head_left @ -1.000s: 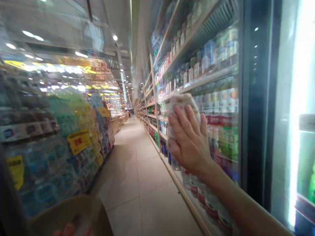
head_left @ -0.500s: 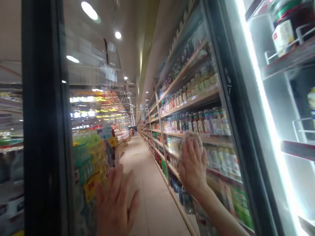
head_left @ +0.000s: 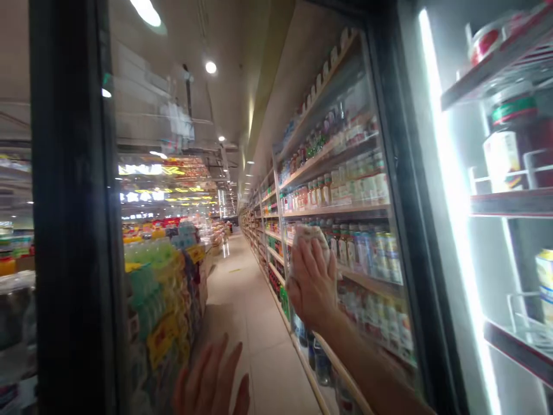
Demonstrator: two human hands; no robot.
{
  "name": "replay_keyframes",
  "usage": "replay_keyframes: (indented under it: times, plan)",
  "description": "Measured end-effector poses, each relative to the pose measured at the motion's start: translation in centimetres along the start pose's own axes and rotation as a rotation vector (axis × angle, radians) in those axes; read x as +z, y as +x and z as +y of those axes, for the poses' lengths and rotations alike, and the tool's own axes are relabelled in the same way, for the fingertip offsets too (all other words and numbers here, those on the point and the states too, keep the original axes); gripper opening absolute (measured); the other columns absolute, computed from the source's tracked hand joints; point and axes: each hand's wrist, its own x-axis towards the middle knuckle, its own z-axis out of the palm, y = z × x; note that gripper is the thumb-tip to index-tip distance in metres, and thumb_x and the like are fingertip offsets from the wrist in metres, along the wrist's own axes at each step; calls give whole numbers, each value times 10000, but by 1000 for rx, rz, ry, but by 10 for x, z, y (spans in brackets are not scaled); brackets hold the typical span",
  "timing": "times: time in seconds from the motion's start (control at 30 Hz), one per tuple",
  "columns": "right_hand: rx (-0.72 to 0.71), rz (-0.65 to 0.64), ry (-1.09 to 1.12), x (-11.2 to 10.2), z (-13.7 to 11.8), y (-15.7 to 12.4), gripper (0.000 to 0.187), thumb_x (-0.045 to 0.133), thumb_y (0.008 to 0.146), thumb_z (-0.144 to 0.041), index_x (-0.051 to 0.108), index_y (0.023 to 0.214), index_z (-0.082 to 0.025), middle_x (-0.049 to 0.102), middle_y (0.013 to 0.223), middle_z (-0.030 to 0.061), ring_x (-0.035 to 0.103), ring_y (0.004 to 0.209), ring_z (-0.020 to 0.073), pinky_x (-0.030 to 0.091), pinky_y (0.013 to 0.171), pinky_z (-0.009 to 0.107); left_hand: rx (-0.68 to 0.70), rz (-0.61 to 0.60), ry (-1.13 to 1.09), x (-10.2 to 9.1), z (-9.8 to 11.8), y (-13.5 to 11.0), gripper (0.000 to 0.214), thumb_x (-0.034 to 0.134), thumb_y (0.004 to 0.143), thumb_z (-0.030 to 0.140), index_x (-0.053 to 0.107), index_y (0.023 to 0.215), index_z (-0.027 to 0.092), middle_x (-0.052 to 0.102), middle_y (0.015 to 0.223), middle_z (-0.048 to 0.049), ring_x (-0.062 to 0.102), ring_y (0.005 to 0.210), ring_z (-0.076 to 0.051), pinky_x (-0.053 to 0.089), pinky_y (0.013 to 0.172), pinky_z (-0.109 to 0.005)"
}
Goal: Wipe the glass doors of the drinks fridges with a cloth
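Observation:
My right hand (head_left: 313, 283) presses a pale crumpled cloth (head_left: 307, 235) flat against the glass of an open cooler door (head_left: 371, 173), at mid height. The fingers lie over the cloth and point up. My left hand (head_left: 211, 385) is at the bottom of the view, fingers spread, palm toward the same glass and holding nothing. The door's black frame (head_left: 73, 230) runs down the left side. Through the glass I see a long shop aisle (head_left: 242, 300).
On the right is the lit cooler interior with wire shelves (head_left: 514, 202), a dark jar (head_left: 516, 141) and a bright light strip (head_left: 453, 202). Beyond the glass, drink shelves (head_left: 345, 190) line the aisle's right side, and stacked bottle packs (head_left: 164, 300) stand on its left.
My right hand has slid the cloth left and a little up on the glass. My left hand has dropped lower. The view has tilted slightly down.

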Motion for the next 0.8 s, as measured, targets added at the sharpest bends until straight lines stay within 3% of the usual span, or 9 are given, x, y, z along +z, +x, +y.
replay_keyframes:
  times: [0.07, 0.17, 0.27, 0.43, 0.6, 0.73, 0.8]
  plan:
    - [-18, 13, 11, -1, 1, 8, 676, 402, 860, -311, 138, 1472, -198, 394, 1439, 101, 193, 1404, 250, 118, 1128, 498, -54, -7, -13, -2, -9, 44, 724, 518, 817, 197, 180, 1456, 231, 161, 1534, -65, 131, 1419, -213, 100, 1158, -442]
    - [70, 30, -8, -1, 18, 25, 663, 382, 865, -297, 131, 1472, -208, 368, 1453, 112, 206, 1400, 260, 148, 1114, 514, -159, 9, 33, 1, -25, 114, 682, 519, 848, 279, 203, 1450, 216, 224, 1513, -122, 130, 1416, -270, 126, 1132, -510]
    - [179, 55, -25, 1, 35, 47, 651, 357, 872, -298, 127, 1474, -200, 338, 1467, 126, 207, 1398, 282, 170, 1098, 543, -214, 8, 72, 8, -37, 157, 630, 480, 871, 353, 245, 1437, 208, 255, 1500, -137, 144, 1411, -294, 117, 1122, -535]
    - [40, -11, 13, -4, 65, 74, 649, 370, 865, -312, 155, 1470, -220, 343, 1470, 98, 223, 1394, 272, 174, 1108, 535, -251, -23, 89, 13, -41, 164, 625, 425, 886, 373, 200, 1451, 229, 230, 1510, -121, 144, 1411, -286, 103, 1126, -528]
    - [235, 47, -26, -6, 109, 91, 644, 341, 874, -341, 158, 1470, -177, 294, 1487, 138, 195, 1395, 322, 199, 1066, 603, -266, -39, 81, 13, -42, 159, 638, 430, 877, 372, 192, 1453, 237, 222, 1512, -118, 158, 1407, -289, 99, 1127, -526]
    - [34, -14, -5, -3, 114, 91, 605, 353, 867, -339, 239, 1450, -219, 359, 1462, 90, 235, 1388, 267, 191, 1098, 542, -279, -45, 62, 12, -43, 161, 614, 433, 872, 376, 257, 1436, 213, 244, 1501, -136, 158, 1407, -293, 100, 1125, -525]
    - [92, -7, -27, -3, 116, 91, 588, 342, 864, -336, 275, 1437, -222, 364, 1459, 90, 254, 1379, 270, 200, 1089, 547, -289, -52, 54, 12, -43, 161, 598, 426, 872, 382, 289, 1425, 198, 257, 1496, -143, 150, 1409, -292, 99, 1124, -525]
